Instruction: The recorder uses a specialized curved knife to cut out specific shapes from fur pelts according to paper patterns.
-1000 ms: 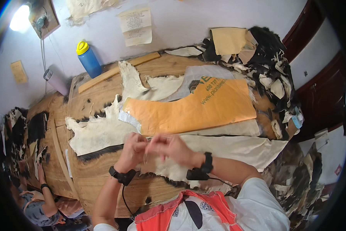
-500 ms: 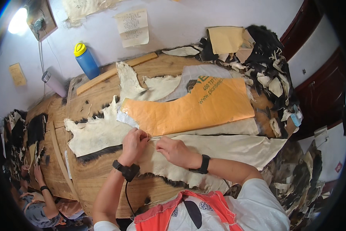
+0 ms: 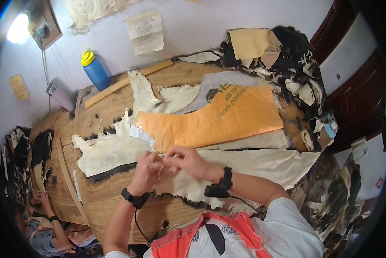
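My left hand (image 3: 148, 171) is closed in a pinch, and a thin pale strip (image 3: 160, 173) hangs from its fingertips. Close against it, my right hand (image 3: 190, 162) has its fingers curled together; what lies between them is too small to make out. Both hands are above the near edge of an orange paper pattern piece (image 3: 210, 122). That piece rests on cream hides with dark fur showing at their edges. One hide (image 3: 102, 150) spreads out to the left, and a long hide piece (image 3: 261, 165) lies at the right, nearer to me.
A wooden strip (image 3: 130, 82), a blue bottle (image 3: 96, 74) and a pale flask (image 3: 60, 97) are along the wall. Black-and-white fur scraps (image 3: 294, 51) pile up at the back right. At the far left, another person's hands (image 3: 40, 199) work over the table (image 3: 109, 193).
My right hand has risen and moved left to meet my left hand, its wrist turning. My left hand has moved slightly down, away from the orange paper's edge.
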The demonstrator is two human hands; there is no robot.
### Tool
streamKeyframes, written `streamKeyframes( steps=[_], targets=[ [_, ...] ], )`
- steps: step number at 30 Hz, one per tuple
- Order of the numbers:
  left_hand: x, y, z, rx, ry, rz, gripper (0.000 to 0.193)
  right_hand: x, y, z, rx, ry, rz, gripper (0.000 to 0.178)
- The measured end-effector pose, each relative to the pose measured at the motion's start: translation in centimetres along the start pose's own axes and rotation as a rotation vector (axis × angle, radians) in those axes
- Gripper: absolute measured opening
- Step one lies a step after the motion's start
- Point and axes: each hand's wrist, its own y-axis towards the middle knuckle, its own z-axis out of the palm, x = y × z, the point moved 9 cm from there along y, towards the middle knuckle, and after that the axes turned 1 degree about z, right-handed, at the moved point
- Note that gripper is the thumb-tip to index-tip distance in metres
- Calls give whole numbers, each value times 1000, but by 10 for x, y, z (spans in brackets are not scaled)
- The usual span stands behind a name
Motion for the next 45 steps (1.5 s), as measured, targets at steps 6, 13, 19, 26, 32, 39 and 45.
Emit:
streamKeyframes(
  steps=[6, 13, 19, 26, 32, 39, 45],
  targets=[
    [33, -14, 9, -56, -266, -320, 19, -23, 4, -17, -91, -321, 3, 10],
    [54, -5, 16, -57, -105, -316, 10, 10, -35, 23, -3, -747, -429, 10],
    [52, -7, 11, -53, -104, -293, 17, 12, -53, 76, 523, -663, -374, 7],
    [17, -14, 10, 82, -322, -185, 35, -21, 8, -22, -103, -134, 46, 9],
    [56, -9, 20, -59, -98, -298, 12, 25, -30, 26, 38, -723, -603, 3],
    [51, -1, 18, -72, -201, -248, 6, 27, -43, 37, 329, -288, -176, 13],
    [43, 7, 29, 1, -97, -91, 17, 2, -25, 16, 236, 427, 60, 18]
  ],
)
